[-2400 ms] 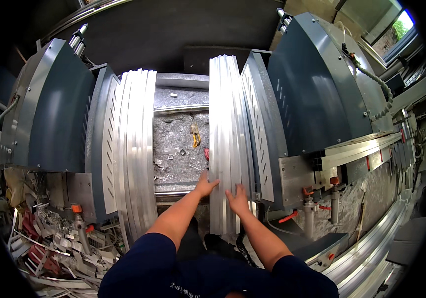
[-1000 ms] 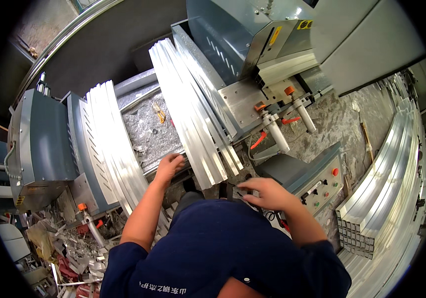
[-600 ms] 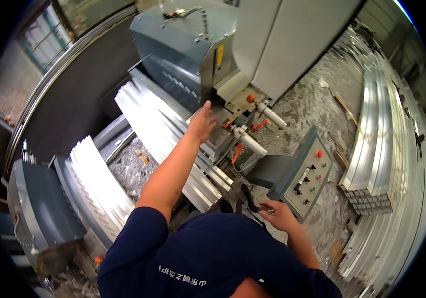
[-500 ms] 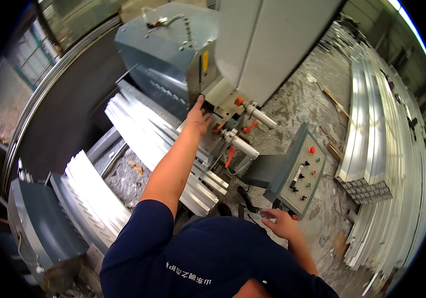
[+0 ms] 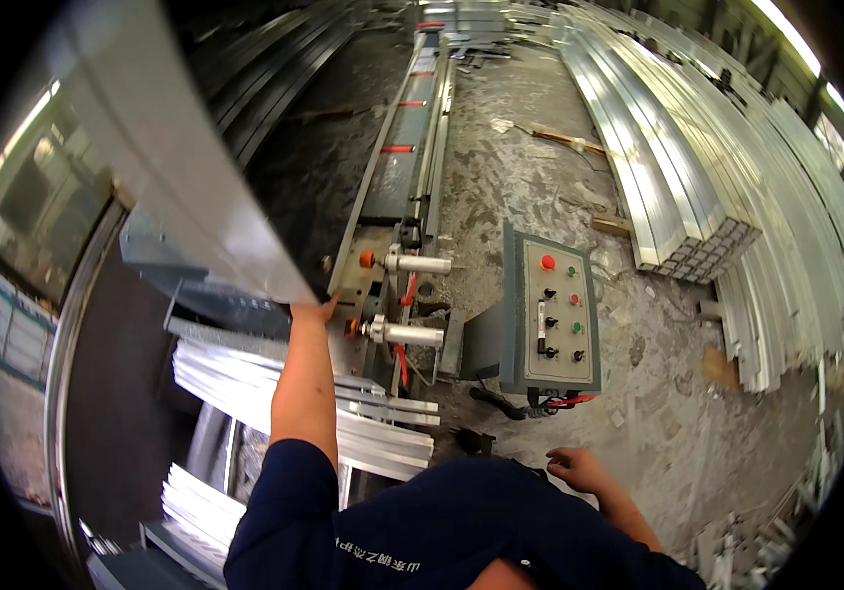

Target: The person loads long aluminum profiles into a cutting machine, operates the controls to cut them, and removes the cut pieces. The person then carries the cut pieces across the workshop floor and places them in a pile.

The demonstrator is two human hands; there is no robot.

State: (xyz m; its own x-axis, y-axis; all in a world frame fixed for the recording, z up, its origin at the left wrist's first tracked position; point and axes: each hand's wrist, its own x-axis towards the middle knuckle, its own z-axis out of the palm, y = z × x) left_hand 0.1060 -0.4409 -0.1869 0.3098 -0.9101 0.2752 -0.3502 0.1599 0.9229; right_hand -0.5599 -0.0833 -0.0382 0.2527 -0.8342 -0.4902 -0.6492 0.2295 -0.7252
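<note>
My left arm reaches forward to the machine, and my left hand [image 5: 314, 311] is at the lower edge of a tall grey metal panel [image 5: 201, 187], beside the machine bed [image 5: 351, 356]. Most of its fingers are hidden there, so its grip cannot be made out. Close to its right are two white clamp cylinders [image 5: 404, 332] with orange tips and red levers [image 5: 400, 364]. My right hand [image 5: 579, 468] hangs low in front of me, fingers loosely bent and apart, holding nothing. Beyond it stands a control panel [image 5: 562, 315] with a red stop button and several knobs.
A long roller conveyor [image 5: 398, 162] with red rollers runs away from the machine. Bundled metal tubes [image 5: 678, 216] lie along the right. Bright metal profiles [image 5: 383, 442] lie left and in front of me. Cables [image 5: 511, 403] hang under the control panel.
My view has swung right and forward, bringing the conveyor into sight. My left hand, earlier spread beside the clamps, is now mostly hidden at the panel's edge. My right hand stays low, empty.
</note>
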